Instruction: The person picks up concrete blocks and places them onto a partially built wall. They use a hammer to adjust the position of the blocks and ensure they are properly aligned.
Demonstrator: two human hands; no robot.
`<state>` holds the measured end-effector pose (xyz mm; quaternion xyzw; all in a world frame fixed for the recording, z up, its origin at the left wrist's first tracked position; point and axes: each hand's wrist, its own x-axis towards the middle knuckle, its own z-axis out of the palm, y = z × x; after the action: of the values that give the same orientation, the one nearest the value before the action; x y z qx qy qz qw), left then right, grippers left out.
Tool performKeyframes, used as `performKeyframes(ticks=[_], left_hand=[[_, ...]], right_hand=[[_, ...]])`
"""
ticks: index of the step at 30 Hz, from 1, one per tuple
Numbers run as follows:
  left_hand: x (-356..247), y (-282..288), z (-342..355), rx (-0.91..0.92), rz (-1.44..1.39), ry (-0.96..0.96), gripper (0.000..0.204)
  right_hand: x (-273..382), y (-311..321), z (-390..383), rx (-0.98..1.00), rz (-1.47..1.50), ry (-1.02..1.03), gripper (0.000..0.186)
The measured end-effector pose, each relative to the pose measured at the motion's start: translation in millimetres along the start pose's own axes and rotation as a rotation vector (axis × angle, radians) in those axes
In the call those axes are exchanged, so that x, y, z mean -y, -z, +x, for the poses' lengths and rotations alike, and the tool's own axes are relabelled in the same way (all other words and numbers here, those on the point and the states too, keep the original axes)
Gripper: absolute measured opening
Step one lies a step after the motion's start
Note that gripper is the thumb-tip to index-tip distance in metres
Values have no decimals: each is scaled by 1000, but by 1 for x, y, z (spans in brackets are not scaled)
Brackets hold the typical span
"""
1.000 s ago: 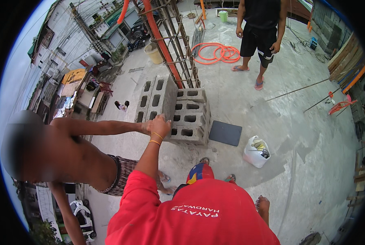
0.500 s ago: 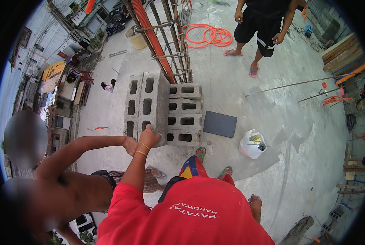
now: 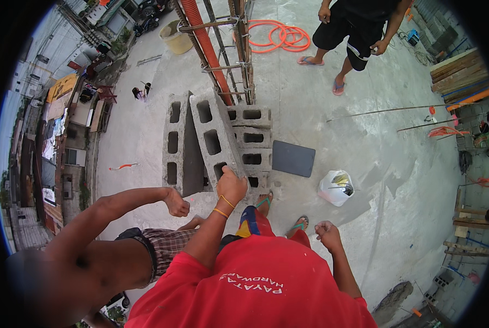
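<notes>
A grey hollow concrete block (image 3: pixel 228 136) leans at an angle on top of the block stack, its near end swung right. My left hand (image 3: pixel 232 186), with yellow bands at its wrist, is closed on that near end by the last hole. Just left of it stands another hollow block (image 3: pixel 191 158), a wedge-shaped gap between the two. Under and right of the held block, several more stacked blocks (image 3: pixel 263 136) show their holes. Off to the right, over the floor, my right hand (image 3: pixel 329 235) is loosely curled, with nothing visible in it.
A shirtless co-worker's fist (image 3: pixel 177 203) is near the left block. Steel bars with an orange corrugated pipe (image 3: pixel 201 46) rise behind the stack. A dark flat panel (image 3: pixel 293 159) and a white plastic bag (image 3: pixel 336 188) lie right. Another person (image 3: pixel 351 38) stands beyond, near an orange hose coil (image 3: pixel 280 37).
My left hand has pulled the block's near end rightward, away from the left block. The co-worker's hand has drawn back from the blocks. My right hand has risen into fuller view.
</notes>
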<state>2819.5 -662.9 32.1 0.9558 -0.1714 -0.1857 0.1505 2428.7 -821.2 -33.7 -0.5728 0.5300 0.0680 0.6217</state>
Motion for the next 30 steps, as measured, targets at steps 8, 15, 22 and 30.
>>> performKeyframes(ticks=[8, 15, 22, 30], left_hand=[[-5, 25, -9, 82, -217, -54, 64], [81, 88, -12, -446, -217, -183, 56], [166, 81, 27, -454, -39, -107, 62], [193, 84, 50, -214, 51, -95, 52]], right_hand=[[186, -130, 55, 318, -300, 403, 67], [244, -240, 73, 225, -512, 442, 74], [246, -275, 73, 27, -508, 395, 74], [254, -259, 75, -28, -575, 423, 50]])
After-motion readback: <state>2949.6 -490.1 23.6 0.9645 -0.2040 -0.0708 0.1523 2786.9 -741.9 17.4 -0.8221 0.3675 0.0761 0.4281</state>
